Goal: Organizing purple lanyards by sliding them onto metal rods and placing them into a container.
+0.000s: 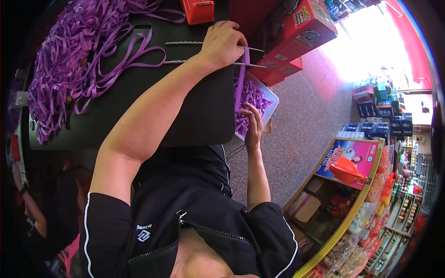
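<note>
My left hand point(223, 44) reaches over the black tabletop point(199, 111), closed on a purple ribbon point(241, 85) near its right edge. That ribbon runs across two thin metal rods and hangs down beside the table. The upper rod point(183, 43) passes under my left hand; the lower rod point(252, 65) lies nearer to me. Both have twisted left parts and stick out past the table edge. My right hand point(253, 127) is below, its fingers apart and their tips beside the hanging ribbon; whether they touch it, I cannot tell.
A large heap of purple ribbon point(69, 60) covers the table's left side, with loops trailing right. A pale bin point(271, 109) of purple pieces stands below the right edge. A red box point(198, 11) is at the back; red cartons point(301, 28) and a display counter point(333, 199) stand right.
</note>
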A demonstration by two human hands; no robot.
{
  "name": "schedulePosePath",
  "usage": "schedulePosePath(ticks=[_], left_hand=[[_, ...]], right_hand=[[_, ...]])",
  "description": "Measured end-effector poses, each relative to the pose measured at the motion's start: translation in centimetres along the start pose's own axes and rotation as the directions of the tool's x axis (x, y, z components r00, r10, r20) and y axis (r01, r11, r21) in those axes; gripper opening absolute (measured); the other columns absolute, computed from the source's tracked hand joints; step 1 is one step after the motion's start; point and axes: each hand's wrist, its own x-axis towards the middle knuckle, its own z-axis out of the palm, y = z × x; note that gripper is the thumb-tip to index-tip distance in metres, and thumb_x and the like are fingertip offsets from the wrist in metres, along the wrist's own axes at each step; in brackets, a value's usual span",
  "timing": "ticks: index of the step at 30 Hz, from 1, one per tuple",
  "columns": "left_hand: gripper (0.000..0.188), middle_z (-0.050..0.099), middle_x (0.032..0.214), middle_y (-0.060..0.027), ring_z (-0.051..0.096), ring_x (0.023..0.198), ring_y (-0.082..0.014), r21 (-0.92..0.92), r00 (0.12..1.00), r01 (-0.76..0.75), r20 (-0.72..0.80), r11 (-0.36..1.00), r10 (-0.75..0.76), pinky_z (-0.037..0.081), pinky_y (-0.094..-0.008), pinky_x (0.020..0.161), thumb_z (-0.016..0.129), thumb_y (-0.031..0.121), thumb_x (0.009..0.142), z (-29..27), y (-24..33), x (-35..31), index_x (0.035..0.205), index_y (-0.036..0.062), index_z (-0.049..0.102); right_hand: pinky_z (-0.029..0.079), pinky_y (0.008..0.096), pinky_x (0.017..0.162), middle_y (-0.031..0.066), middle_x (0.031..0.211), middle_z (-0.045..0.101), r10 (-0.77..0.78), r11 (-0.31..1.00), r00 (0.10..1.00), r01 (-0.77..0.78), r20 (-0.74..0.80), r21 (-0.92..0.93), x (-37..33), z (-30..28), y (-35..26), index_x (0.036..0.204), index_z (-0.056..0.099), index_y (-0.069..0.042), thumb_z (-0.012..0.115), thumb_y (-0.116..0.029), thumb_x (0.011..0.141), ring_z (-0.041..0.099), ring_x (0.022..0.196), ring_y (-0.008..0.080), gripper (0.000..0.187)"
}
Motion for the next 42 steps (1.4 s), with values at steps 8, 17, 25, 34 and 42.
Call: schedulePosePath(ticks=[8, 17, 25, 34, 42], left_hand=[[0.015, 0.052, 0.126, -0.009, 0.042, 0.123, -0.0267, -0.018, 1.0, 0.005, 0.03, 1.0, -0.004, 0.031, -0.0389, 0.102, 0.063, 0.016, 0.069, -0.1, 0.4, 0.0, 0.082, 0.0153, 0.072], [0.016, 0.051, 0.126, -0.0097, 0.041, 0.123, -0.0272, -0.024, 1.0, -0.005, 0.017, 1.0, 0.005, 0.031, -0.0387, 0.102, 0.062, 0.017, 0.069, -0.1, 0.1, -0.3, 0.083, 0.0155, 0.072], [0.017, 0.052, 0.125, -0.0106, 0.042, 0.122, -0.0272, -0.032, 1.0, -0.029, -0.008, 0.999, 0.029, 0.032, -0.0387, 0.101, 0.062, 0.017, 0.069, 0.1, 0.0, -0.3, 0.083, 0.0156, 0.072], [0.017, 0.054, 0.123, -0.0127, 0.045, 0.12, -0.0289, -0.067, 0.998, -0.031, -0.05, 0.997, 0.028, 0.034, -0.0406, 0.099, 0.065, 0.015, 0.067, 0.0, -0.1, -0.3, 0.082, 0.0139, 0.073], [0.018, 0.055, 0.122, -0.013, 0.046, 0.119, -0.0299, -0.064, 0.997, 0.008, -0.077, 0.998, -0.013, 0.035, -0.0404, 0.099, 0.066, 0.014, 0.063, -0.1, 0.2, -0.3, 0.08, 0.0096, 0.072]], right_hand=[[0.033, 0.0327, 0.092, 0.0081, 0.088, 0.066, -0.154, 0.988, 0.981, 0.154, -0.121, -0.007, -2.8, -1.1, -5.3, 0.101, 0.064, 0.003, 0.039, -0.011, 0.086, 0.041, 0.095, 0.0182, 0.032], [0.032, 0.0325, 0.085, 0.0056, 0.082, 0.068, -0.352, 0.928, 0.896, 0.373, -0.27, 0.026, -0.4, -1.1, -9.8, 0.086, 0.068, -0.003, 0.043, -0.008, 0.077, 0.042, 0.086, 0.0195, 0.027], [0.038, 0.0373, 0.092, 0.0175, 0.108, 0.06, -0.514, 0.705, 0.81, 0.586, -0.281, 0.399, 7.1, -1.1, -12.2, 0.115, 0.058, 0.0, 0.04, -0.028, 0.091, 0.051, 0.102, 0.0266, 0.041], [0.031, 0.0266, 0.09, 0.0191, 0.112, 0.062, -0.289, 0.812, 0.956, 0.216, 0.052, 0.543, 21.0, -0.8, -11.6, 0.136, 0.035, 0.003, 0.033, -0.034, 0.099, 0.052, 0.107, 0.015, 0.053], [0.042, 0.0293, 0.09, 0.0203, 0.112, 0.062, -0.018, 0.811, 0.968, -0.132, 0.25, 0.57, 23.5, 0.6, -6.4, 0.14, 0.028, 0.002, 0.025, -0.037, 0.101, 0.058, 0.099, 0.0166, 0.056]])
